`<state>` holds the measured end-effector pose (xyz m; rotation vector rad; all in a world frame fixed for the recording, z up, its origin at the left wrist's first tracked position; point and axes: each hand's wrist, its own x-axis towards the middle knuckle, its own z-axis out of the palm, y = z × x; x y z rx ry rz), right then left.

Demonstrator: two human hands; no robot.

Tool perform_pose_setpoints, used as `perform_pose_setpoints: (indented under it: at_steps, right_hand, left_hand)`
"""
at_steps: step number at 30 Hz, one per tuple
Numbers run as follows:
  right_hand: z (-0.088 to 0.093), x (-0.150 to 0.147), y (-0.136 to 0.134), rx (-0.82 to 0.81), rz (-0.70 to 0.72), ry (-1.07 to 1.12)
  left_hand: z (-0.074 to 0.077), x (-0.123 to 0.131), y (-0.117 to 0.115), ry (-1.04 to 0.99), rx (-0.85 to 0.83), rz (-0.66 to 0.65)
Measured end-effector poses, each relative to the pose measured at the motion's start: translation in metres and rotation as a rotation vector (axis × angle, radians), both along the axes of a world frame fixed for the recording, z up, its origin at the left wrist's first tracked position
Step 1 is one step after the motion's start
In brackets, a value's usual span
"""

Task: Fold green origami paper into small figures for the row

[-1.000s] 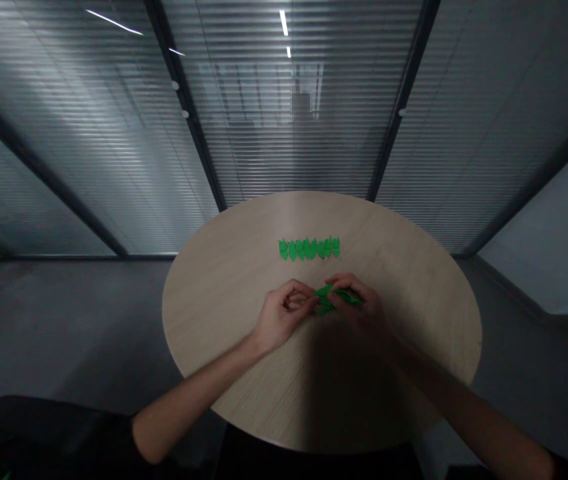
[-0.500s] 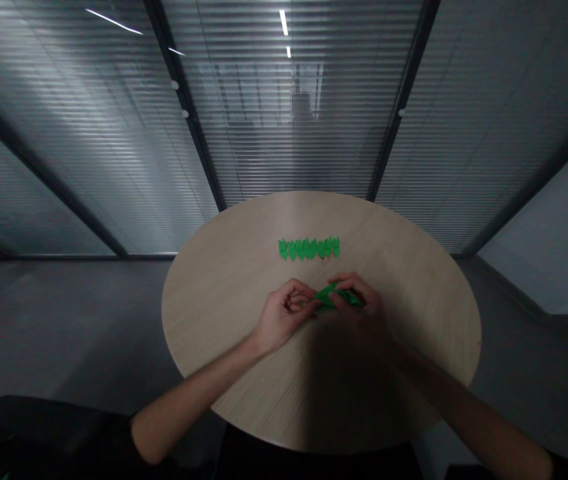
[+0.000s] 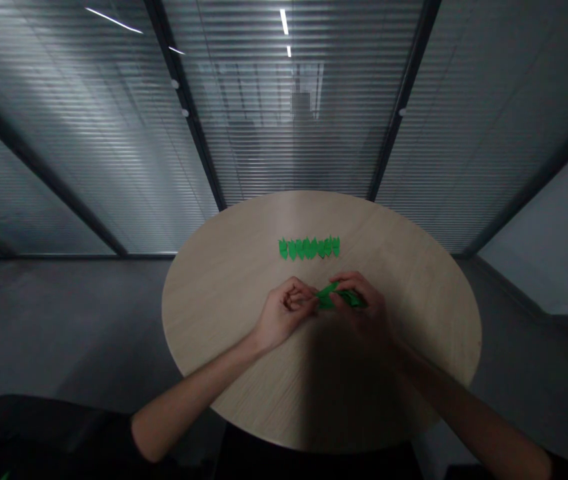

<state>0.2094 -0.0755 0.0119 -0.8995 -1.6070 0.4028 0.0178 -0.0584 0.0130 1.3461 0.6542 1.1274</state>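
Note:
Between my hands is a piece of folded green paper (image 3: pixel 326 297), held above the round wooden table (image 3: pixel 229 267). My left hand (image 3: pixel 284 312) pinches its left tip between thumb and fingers. From the right, my right hand (image 3: pixel 364 308) grips the same paper, its fingers curled over the top and the thumb on the near side. Parts of the paper are hidden behind the right fingers. Just beyond both hands, several small green folded paper pieces (image 3: pixel 309 249) lie side by side in a row.
Glass panels with blinds (image 3: pixel 294 153) stand right behind the table's far edge. A dark chair (image 3: pixel 39 427) is at the lower left. Shadow from my right arm falls across the near part of the tabletop. A small blue thing lies on the floor at far left.
Hardly anything differs. Both hands keep their hold on the green paper, with only a very slight shift of the fingers. The row of green pieces stays where it was.

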Motion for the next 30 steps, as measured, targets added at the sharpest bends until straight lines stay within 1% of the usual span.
perform_pose_setpoints:
  at_steps: [6,11,15,19,21,24,30]
  right_hand:
    - [0.002,-0.003,-0.002,0.009,0.034,-0.054]
    - [0.002,-0.004,-0.001,-0.022,0.036,-0.046]
    - [0.002,-0.004,-0.001,-0.048,0.036,-0.017]
    - [0.002,-0.004,-0.003,-0.055,-0.003,-0.002]
    - [0.001,-0.003,-0.003,-0.054,-0.031,0.004]
    - [0.0,-0.003,-0.004,-0.037,-0.033,-0.011]
    - [-0.001,-0.002,-0.003,-0.036,-0.008,-0.004]
  left_hand:
    - [0.006,0.008,-0.002,-0.04,-0.119,-0.047]
    - [0.008,0.008,-0.002,-0.061,-0.176,-0.038]
    - [0.007,0.008,-0.003,-0.101,-0.3,-0.05]
    - [0.002,0.011,-0.004,-0.13,-0.434,-0.054]
    - [0.001,0.012,-0.004,-0.117,-0.433,-0.073]
    - [0.001,0.013,-0.005,-0.101,-0.39,-0.098]
    - [0.001,0.013,-0.004,-0.068,-0.337,-0.065]
